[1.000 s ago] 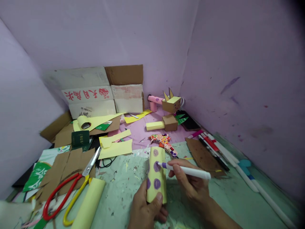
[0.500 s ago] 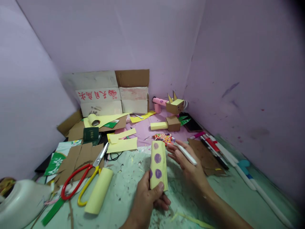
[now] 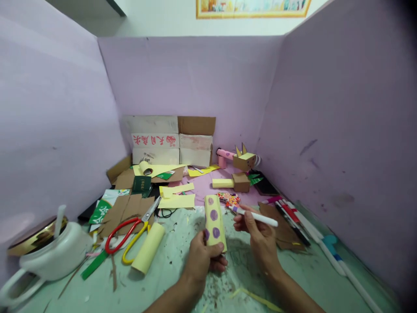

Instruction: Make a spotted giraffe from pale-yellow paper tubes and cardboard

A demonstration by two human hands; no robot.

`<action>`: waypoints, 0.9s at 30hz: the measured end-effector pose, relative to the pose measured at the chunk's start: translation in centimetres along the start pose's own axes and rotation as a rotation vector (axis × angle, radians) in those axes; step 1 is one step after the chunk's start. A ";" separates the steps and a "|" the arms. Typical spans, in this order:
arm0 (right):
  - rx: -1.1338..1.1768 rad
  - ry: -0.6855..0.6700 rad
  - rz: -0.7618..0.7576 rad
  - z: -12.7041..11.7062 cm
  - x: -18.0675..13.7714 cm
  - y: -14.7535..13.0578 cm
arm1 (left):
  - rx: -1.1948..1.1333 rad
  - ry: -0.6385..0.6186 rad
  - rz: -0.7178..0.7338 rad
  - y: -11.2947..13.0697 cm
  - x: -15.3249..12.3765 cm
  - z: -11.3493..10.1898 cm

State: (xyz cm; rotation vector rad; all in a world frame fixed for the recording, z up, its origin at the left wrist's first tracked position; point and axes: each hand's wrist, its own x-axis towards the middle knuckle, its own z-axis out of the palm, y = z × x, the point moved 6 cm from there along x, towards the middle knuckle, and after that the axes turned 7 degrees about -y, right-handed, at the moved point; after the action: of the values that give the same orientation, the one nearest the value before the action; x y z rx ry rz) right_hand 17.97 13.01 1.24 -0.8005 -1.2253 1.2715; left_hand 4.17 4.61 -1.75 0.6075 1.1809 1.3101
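My left hand [image 3: 205, 254] grips the lower end of a pale yellow paper tube [image 3: 215, 224] with purple spots down its face, the thumb pressed on its front. To the right, my right hand [image 3: 259, 237] pinches a white marker [image 3: 260, 217] between thumb and fingers. Its purple tip end points left toward the tube, with a gap between them. A patterned red and yellow piece [image 3: 230, 198] lies behind the tube. Farther back are a brown cardboard box with a yellow paper tube [image 3: 223, 183] attached and a box head [image 3: 244, 161] with pointed ears.
Left of my hands lie a plain yellow roll [image 3: 150, 248], red-and-yellow-handled scissors [image 3: 140, 228] and cardboard scraps [image 3: 125, 213]. A white mug [image 3: 54, 252] stands far left. Several markers [image 3: 293, 213] and a brown cardboard piece [image 3: 286, 230] lie along the right wall.
The view has tilted up, showing the back panel's top edge and a framed picture. The marker has turned in my right hand, its tip end now pointing left. The left hand keeps its hold.
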 end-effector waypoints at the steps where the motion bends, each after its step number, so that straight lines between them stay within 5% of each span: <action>1: -0.010 -0.010 -0.008 0.1 -0.1 0.0 | -0.006 0.001 -0.002 0.0 0.0 0.0; 5: -0.039 -0.029 -0.038 0.1 -0.1 0.0 | -0.006 0.001 0.008 -0.4 0.3 0.0; 12: 0.238 -0.307 0.179 2.4 0.2 2.1 | 0.087 -0.023 0.125 -0.8 0.5 0.3; 16: 0.204 -0.157 0.059 1.2 0.5 1.1 | 0.183 -0.035 0.181 -0.2 -0.2 0.4; 21: 0.067 0.101 -0.166 -1.2 0.7 -1.5 | 0.206 -0.032 0.041 -1.1 -0.7 0.4; 27: -0.284 0.056 -0.388 -1.1 0.1 -3.4 | 0.245 -0.079 -0.077 -2.3 -0.6 0.2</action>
State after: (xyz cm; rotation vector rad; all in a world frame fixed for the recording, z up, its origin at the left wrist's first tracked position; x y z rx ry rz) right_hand 19.85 12.72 4.26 -0.7466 -1.4528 0.7672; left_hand 5.39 3.63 -3.48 0.7756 1.2971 1.0752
